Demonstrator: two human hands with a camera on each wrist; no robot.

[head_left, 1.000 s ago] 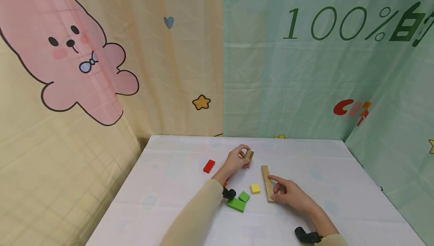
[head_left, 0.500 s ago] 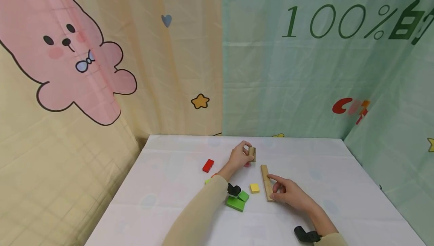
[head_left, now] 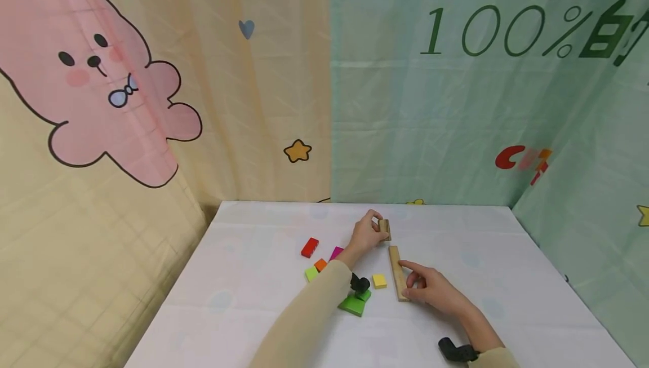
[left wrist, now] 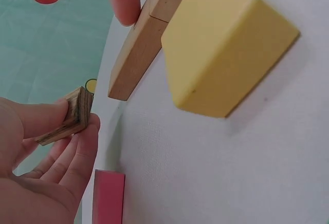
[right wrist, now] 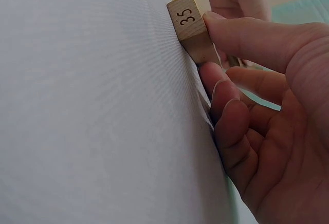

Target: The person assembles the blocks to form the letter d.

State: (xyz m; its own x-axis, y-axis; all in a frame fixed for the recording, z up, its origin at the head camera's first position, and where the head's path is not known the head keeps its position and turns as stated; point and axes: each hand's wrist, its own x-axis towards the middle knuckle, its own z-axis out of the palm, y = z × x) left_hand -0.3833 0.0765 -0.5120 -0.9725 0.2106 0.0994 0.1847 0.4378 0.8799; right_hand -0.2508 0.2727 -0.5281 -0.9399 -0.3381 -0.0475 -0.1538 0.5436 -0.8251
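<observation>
My left hand (head_left: 367, 234) pinches a small dark-grained wooden block (left wrist: 77, 116) between thumb and fingers, raised near the table's far side. To the right, my right hand (head_left: 438, 289) touches a long strip of pale wood (head_left: 398, 272) lying on the table. The thumb is at its near end and the index finger farther along its side, with the other fingers curled. A seam crosses the strip in the left wrist view. Its near end (right wrist: 186, 18) bears the number 35 in the right wrist view. A yellow block (head_left: 379, 281) lies left of the strip.
Left of the strip lie a red block (head_left: 310, 247), an orange block (head_left: 320, 265), a lime block (head_left: 311, 273), a magenta block (head_left: 336, 252) and green blocks (head_left: 351, 305). My left sleeve (head_left: 309, 311) partly covers this group. Printed curtains (head_left: 431, 131) stand behind the white table (head_left: 228, 300).
My left hand has moved right with the small wooden block, toward the strip's far end. More of the lime, orange and magenta blocks now shows. My right hand has stayed at the strip.
</observation>
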